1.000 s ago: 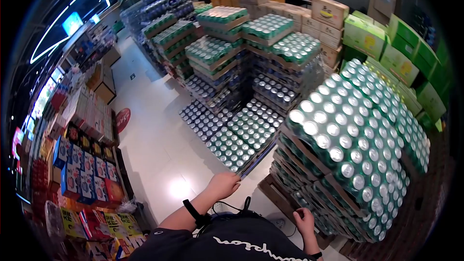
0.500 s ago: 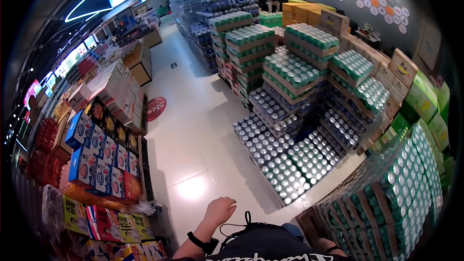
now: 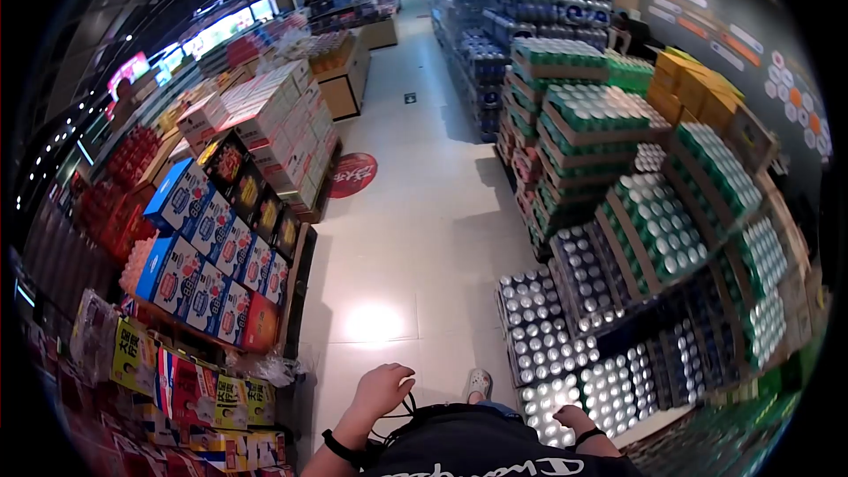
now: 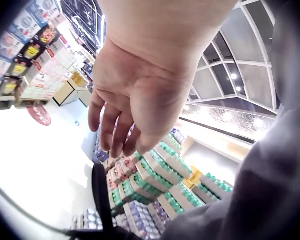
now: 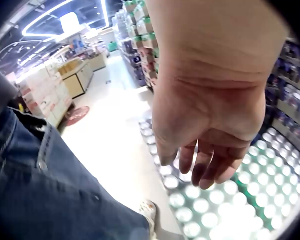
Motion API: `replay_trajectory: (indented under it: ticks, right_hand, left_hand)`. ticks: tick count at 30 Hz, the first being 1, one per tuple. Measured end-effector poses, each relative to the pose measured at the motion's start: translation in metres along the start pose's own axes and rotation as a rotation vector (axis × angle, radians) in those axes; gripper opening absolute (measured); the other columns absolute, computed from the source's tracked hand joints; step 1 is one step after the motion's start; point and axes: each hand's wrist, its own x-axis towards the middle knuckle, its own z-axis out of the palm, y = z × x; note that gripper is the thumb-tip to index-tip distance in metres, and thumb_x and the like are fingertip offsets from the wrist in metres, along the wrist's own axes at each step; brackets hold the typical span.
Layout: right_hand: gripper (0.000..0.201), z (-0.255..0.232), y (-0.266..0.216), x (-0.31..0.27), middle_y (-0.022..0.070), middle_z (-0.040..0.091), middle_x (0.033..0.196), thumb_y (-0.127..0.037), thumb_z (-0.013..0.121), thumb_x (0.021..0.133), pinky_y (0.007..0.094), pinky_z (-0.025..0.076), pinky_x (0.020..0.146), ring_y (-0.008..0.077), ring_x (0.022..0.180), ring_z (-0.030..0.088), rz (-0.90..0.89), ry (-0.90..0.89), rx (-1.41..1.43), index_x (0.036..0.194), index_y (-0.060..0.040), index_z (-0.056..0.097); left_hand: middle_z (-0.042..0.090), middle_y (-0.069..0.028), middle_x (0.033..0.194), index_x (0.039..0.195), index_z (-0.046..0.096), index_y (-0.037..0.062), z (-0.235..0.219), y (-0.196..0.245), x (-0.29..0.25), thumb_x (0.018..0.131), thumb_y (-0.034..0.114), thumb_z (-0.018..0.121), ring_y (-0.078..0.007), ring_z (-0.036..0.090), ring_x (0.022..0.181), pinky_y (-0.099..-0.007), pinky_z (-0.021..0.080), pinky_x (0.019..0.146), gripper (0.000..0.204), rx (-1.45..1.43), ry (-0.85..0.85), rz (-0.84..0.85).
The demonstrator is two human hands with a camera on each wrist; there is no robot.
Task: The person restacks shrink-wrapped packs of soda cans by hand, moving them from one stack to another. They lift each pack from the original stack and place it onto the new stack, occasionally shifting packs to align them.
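Note:
My left hand (image 3: 386, 389) hangs in front of the dark shirt, above the pale floor, holding nothing. In the left wrist view its fingers (image 4: 115, 131) droop in a relaxed curve. On the other side, my right hand (image 3: 574, 420) hangs low beside the body, nearest to the low layer of shrink-wrapped cans (image 3: 541, 336). Seen from the right wrist, the fingers (image 5: 204, 167) are loosely bent with nothing in them, and they overlap the silver can tops below. Taller stacks of green cans (image 3: 592, 106) on cardboard trays rise ahead on the right.
A tiled aisle (image 3: 415, 256) runs forward, with a round red floor sticker (image 3: 353, 175). On the left stand blue-and-white boxes (image 3: 190, 199), white cartons (image 3: 274, 115) and yellow-green packs (image 3: 132, 353). Yellow boxes (image 3: 698, 88) stand at the back right. A shoe (image 3: 479, 384) shows below.
The head view has swung left, and the aisle now lies in the middle. The near tall can stack has slid mostly out at lower right. Both hands stay free of objects.

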Motion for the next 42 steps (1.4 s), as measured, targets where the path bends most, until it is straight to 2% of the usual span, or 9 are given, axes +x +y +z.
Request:
replay_trajectory:
  ticks: [6,12,18,26,30,32,34,38,42]
  right_hand:
    - [0.04,-0.246,-0.215,0.114,0.0157,0.066,0.094,-0.038,0.061,0.078,0.0407,0.048,0.077,0.0326,0.09,0.062,-0.28,0.186,-0.101,0.097,-0.0028,0.064]
    - [0.039,-0.409,-0.381,0.19,0.0145,0.066,0.095,-0.035,0.059,0.08,0.0391,0.049,0.077,0.0312,0.087,0.063,-0.562,0.266,0.04,0.103,-0.0042,0.063]
    - [0.028,-0.548,-0.468,0.214,0.0134,0.064,0.085,-0.019,0.064,0.08,0.0322,0.05,0.066,0.0239,0.073,0.062,-0.608,0.557,0.235,0.101,-0.0006,0.063]
    - [0.046,-0.77,-0.456,0.195,0.0073,0.057,0.09,-0.002,0.06,0.078,0.0252,0.046,0.059,0.0137,0.074,0.055,-0.504,1.063,0.377,0.123,-0.0031,0.047]
    - [0.027,-0.892,-0.405,0.207,0.0078,0.056,0.084,-0.002,0.058,0.079,0.0245,0.044,0.062,0.0156,0.072,0.053,-0.433,1.279,0.125,0.106,-0.0004,0.055]
    - [0.011,-0.961,-0.358,0.232,0.009,0.055,0.082,-0.001,0.055,0.081,0.025,0.043,0.065,0.0173,0.071,0.053,-0.485,1.3,-0.1,0.092,0.0018,0.057]
    - [0.006,-1.02,-0.332,0.262,0.0083,0.056,0.08,-0.003,0.054,0.084,0.0263,0.043,0.066,0.0155,0.071,0.053,-0.478,1.278,0.15,0.086,0.0034,0.055]
    - [0.019,-1.142,-0.258,0.353,0.0064,0.054,0.071,-0.015,0.053,0.089,0.0291,0.042,0.062,0.0138,0.067,0.051,-0.391,1.23,0.323,0.084,0.0023,0.055]
    - [0.024,-1.221,-0.208,0.437,0.0092,0.055,0.07,-0.02,0.054,0.089,0.0298,0.043,0.062,0.0164,0.065,0.052,-0.243,1.263,0.206,0.084,0.0029,0.055]
  left_hand:
    - [0.064,-0.0075,0.092,0.094,0.066,0.0092,-0.06,-0.024,0.124,0.084,0.026,0.058,-0.0257,0.06,0.089,-0.0369,0.049,0.075,0.021,-0.097,0.169,-0.116]
    - [0.065,-0.0097,0.095,0.099,0.065,0.0064,-0.086,-0.082,0.246,0.084,0.023,0.06,-0.0259,0.061,0.089,-0.0348,0.049,0.076,0.023,-0.283,0.229,-0.182]
    - [0.064,-0.0118,0.099,0.105,0.062,0.0046,-0.126,-0.127,0.428,0.087,0.022,0.057,-0.0254,0.062,0.091,-0.0331,0.05,0.075,0.025,-0.506,0.167,-0.124]
    - [0.057,-0.0073,0.11,0.107,0.059,0.0083,-0.156,-0.109,0.65,0.085,0.023,0.059,-0.0257,0.055,0.103,-0.0353,0.047,0.084,0.027,-0.201,0.013,0.37]
    - [0.053,-0.0086,0.115,0.105,0.058,0.0068,-0.149,-0.103,0.739,0.086,0.023,0.057,-0.0269,0.053,0.106,-0.0352,0.045,0.087,0.025,-0.339,-0.108,0.459]
    - [0.053,-0.0093,0.114,0.102,0.058,0.0063,-0.149,-0.098,0.789,0.087,0.022,0.057,-0.0275,0.053,0.105,-0.035,0.044,0.088,0.022,-0.398,-0.146,0.497]
    - [0.053,-0.01,0.114,0.098,0.057,0.0054,-0.149,-0.088,0.845,0.087,0.021,0.057,-0.0277,0.053,0.104,-0.0351,0.044,0.088,0.02,-0.389,-0.181,0.501]
    - [0.053,-0.0111,0.113,0.094,0.055,0.004,-0.149,-0.044,0.958,0.087,0.02,0.056,-0.0279,0.052,0.104,-0.0354,0.043,0.089,0.017,-0.456,-0.186,0.562]
    - [0.052,-0.0128,0.112,0.109,0.052,0.0028,-0.153,0.003,1.047,0.087,0.019,0.056,-0.0286,0.051,0.107,-0.0355,0.042,0.09,0.028,-0.498,-0.174,0.585]
